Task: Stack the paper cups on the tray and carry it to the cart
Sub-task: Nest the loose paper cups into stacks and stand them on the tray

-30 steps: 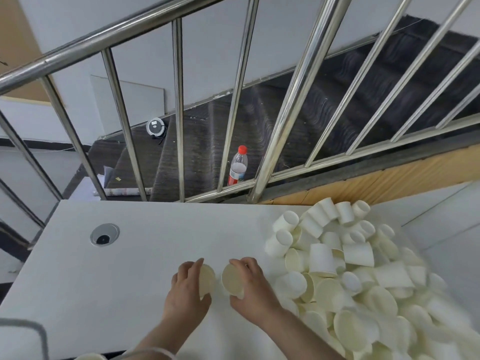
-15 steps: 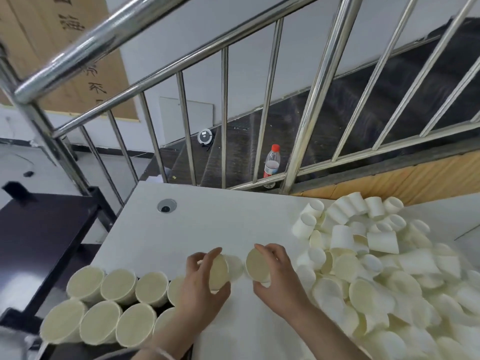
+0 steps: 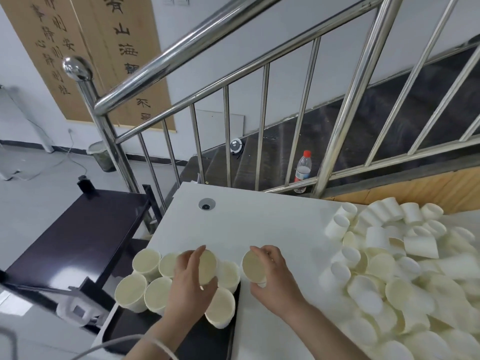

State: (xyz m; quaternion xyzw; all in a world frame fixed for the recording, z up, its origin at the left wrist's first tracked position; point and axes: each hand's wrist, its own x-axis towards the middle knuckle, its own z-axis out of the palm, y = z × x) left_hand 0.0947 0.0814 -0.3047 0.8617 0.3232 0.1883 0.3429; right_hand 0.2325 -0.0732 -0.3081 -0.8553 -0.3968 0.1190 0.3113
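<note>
Cup w/in left hand fingers, over tray.

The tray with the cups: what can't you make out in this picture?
Head view only:
- Black tray: near end cut off by the bottom edge.
- Cups under the left hand: hidden by it, so the count is uncertain.
- Cup in the right hand: body hidden by fingers.
- Loose pile: blurred, runs off right.

Both forearms are bare, with no sleeve reaching the wrists. Well back from the fingers of the left hand, a thin white cord loops across the wrist. The right hand wears nothing.
</note>
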